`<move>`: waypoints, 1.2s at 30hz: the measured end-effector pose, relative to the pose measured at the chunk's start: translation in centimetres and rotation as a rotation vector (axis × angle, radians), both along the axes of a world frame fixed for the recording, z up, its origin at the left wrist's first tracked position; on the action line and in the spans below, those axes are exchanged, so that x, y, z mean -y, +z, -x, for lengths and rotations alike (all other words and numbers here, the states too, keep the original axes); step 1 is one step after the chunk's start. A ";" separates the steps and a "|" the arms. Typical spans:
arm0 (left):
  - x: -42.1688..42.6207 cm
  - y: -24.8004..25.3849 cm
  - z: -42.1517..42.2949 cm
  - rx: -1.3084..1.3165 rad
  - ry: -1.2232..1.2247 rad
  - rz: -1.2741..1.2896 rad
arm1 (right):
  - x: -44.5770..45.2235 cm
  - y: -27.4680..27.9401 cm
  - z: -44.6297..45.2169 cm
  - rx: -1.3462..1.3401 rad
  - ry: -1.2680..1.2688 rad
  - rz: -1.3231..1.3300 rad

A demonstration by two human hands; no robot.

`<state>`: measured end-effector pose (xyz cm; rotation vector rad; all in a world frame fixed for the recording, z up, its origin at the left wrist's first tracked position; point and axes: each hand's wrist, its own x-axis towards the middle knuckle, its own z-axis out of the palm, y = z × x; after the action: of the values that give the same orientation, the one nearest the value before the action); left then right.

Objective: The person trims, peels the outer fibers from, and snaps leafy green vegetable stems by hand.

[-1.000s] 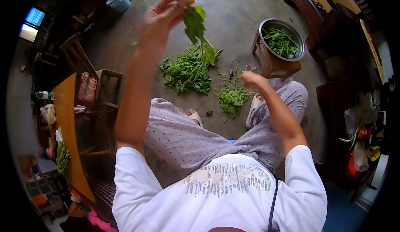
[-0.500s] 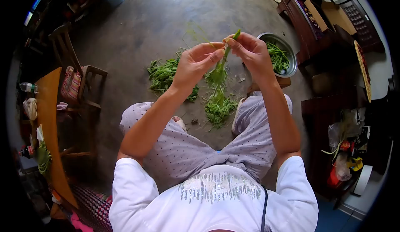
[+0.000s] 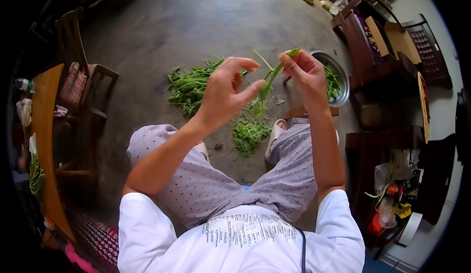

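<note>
My right hand [image 3: 309,75] pinches a leafy green vegetable stem [image 3: 275,72] between thumb and fingers. The stem slants down to the left, with a thin side shoot sticking up and leaves hanging at its lower end. Just left of it, my left hand [image 3: 222,90] is open, thumb and fingers apart around a gap; whether its thumb tip touches the stem I cannot tell. Behind that hand lies a large pile of greens [image 3: 189,87] on the floor. A smaller heap of plant scraps [image 3: 250,133] lies between my feet.
A metal basin [image 3: 345,89] with cut greens stands to the right, partly behind my right hand. On the left are a wooden chair [image 3: 102,72] and an orange-brown tabletop [image 3: 49,116]. Dark wooden furniture [image 3: 360,52] lines the right side, with bags and small items lower down.
My left hand has come away from the pinch at the stem and opened. My right hand still grips a stem, slightly farther right and lower. The camera view has shifted a little.
</note>
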<state>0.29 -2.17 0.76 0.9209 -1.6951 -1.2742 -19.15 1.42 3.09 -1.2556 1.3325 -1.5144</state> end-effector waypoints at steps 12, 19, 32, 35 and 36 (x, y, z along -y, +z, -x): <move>0.4 -0.4 1.2 0.146 0.015 0.268 | -1.3 -2.0 0.5 0.122 0.235 0.011; 0.2 -1.0 2.0 0.215 -0.084 0.417 | -1.7 -2.8 1.4 0.200 0.239 -0.071; 0.9 -1.3 1.7 -0.390 -0.240 -0.339 | -1.7 -3.0 0.1 -0.175 0.060 0.054; 1.2 -1.7 1.4 -0.423 -0.205 -0.396 | -2.0 -2.1 -0.2 -0.342 0.009 0.079; 1.3 -1.7 1.3 -0.458 -0.188 -0.428 | -1.9 -2.1 -0.2 -0.339 0.010 0.080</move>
<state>-1.02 -3.51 -0.93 0.6410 -1.1901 -1.8585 -18.98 3.35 1.03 -1.6212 1.4856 -1.4018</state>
